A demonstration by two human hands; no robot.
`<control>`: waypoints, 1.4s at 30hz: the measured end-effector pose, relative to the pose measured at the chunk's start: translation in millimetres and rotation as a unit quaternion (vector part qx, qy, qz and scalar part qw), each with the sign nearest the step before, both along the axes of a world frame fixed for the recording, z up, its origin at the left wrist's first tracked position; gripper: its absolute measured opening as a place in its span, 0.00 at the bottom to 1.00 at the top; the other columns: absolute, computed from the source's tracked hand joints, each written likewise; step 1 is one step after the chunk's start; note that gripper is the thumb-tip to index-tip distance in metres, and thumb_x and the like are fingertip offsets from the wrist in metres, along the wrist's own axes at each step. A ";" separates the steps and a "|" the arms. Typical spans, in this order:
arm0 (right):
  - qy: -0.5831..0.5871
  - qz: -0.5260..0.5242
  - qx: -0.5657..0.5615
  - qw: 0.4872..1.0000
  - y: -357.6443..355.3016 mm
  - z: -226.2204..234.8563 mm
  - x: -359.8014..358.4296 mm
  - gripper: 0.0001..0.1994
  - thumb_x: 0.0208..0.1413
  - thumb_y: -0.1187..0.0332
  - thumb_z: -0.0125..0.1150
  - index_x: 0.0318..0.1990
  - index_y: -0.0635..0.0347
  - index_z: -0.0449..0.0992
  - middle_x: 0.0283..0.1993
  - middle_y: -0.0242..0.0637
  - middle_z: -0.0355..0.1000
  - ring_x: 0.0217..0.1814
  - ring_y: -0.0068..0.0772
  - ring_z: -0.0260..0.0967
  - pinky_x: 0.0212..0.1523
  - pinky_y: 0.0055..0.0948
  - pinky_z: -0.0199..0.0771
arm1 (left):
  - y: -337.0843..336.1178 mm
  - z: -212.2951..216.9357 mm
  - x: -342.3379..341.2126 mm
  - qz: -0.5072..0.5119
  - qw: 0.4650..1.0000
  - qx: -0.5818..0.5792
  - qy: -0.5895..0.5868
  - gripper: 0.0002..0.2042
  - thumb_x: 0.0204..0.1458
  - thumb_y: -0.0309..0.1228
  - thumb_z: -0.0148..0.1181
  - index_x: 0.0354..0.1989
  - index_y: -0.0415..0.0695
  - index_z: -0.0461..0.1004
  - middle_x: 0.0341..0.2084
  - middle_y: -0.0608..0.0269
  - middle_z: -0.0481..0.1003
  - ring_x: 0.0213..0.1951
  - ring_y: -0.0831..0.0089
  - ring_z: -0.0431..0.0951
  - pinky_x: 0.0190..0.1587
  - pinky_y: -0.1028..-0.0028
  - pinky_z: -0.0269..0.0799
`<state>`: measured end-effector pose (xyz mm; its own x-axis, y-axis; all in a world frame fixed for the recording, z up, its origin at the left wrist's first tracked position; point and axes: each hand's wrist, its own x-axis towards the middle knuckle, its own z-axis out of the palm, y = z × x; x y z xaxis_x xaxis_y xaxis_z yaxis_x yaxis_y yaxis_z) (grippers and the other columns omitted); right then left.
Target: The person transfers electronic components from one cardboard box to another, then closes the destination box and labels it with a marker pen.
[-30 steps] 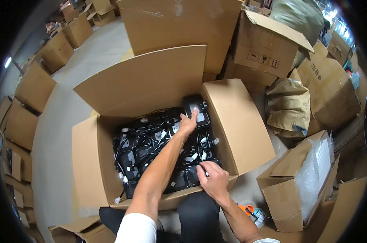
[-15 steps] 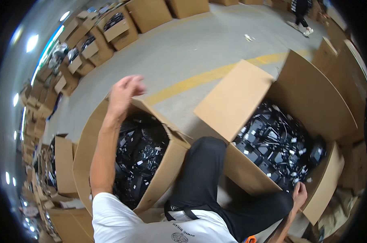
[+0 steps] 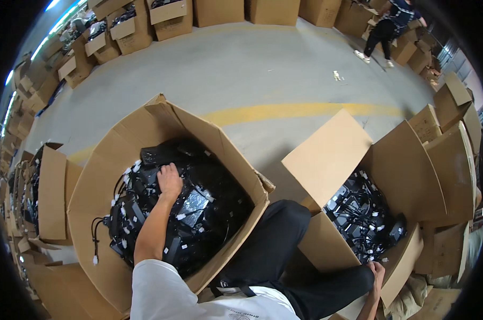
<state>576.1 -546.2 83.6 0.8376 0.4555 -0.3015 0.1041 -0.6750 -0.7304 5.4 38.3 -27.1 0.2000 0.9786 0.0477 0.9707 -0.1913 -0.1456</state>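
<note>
My left hand (image 3: pixel 170 181) reaches into the left cardboard box (image 3: pixel 92 186), its bent fingers pressed together on a heap of black power adapters (image 3: pixel 137 216) with cords and white tags. The fingertips are hidden among them, so whatever they grip cannot be made out. A clear-wrapped adapter (image 3: pixel 194 205) lies just right of that hand. At the near corner of the right cardboard box (image 3: pixel 326 242), my right hand (image 3: pixel 378 271) is closed over the rim. Black adapters with cords (image 3: pixel 361 213) fill that box's lower part; one of its flaps (image 3: pixel 326 157) sticks out toward the left.
My bent knee (image 3: pixel 286 216) is between the two boxes. Other open cartons (image 3: pixel 52 192) stand at the left, more line the far side (image 3: pixel 220 13). A person (image 3: pixel 385 32) walks at the far right. A yellow line (image 3: pixel 273 111) crosses the grey floor.
My left hand has come down from above the left box's far rim into the adapters. My right hand stays at the right box's corner. The view has shifted, showing more of the left box.
</note>
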 end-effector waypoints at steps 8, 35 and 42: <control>0.008 -0.036 0.007 0.999 2.2 -14.8 -8.7 0.13 0.61 0.67 0.59 0.32 0.70 0.80 0.28 0.33 0.77 0.31 0.23 0.72 0.34 0.25 0.72 | 17.9 -10.5 -14.6 -0.187 0.982 0.011 0.013 0.18 0.57 0.27 0.52 0.57 0.46 0.72 0.36 0.50 0.73 0.36 0.56 0.80 0.40 0.62 0.76; 0.199 0.425 0.480 0.741 310.8 142.4 -213.7 0.49 0.55 0.50 0.71 0.74 0.65 0.47 0.76 0.44 0.49 0.77 0.40 0.49 0.74 0.38 0.52 | -169.3 390.6 95.8 -0.290 0.573 -0.341 -0.687 0.22 0.48 0.36 0.74 0.48 0.38 0.75 0.37 0.64 0.79 0.39 0.76 0.79 0.45 0.76 0.76; 0.437 0.255 0.560 0.656 281.3 133.7 -215.1 0.32 0.55 0.65 0.72 0.64 0.64 0.62 0.53 0.36 0.73 0.55 0.29 0.73 0.55 0.32 0.76 | -186.4 378.6 153.8 -0.320 0.518 -0.414 -0.677 0.22 0.51 0.34 0.71 0.51 0.35 0.74 0.44 0.60 0.78 0.43 0.75 0.78 0.48 0.76 0.75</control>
<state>361.0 -264.9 217.3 0.2199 0.9553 0.1976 -0.6810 0.2954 -0.6701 159.2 -148.2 351.5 0.8276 0.5299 0.1853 -0.2240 0.0091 0.9745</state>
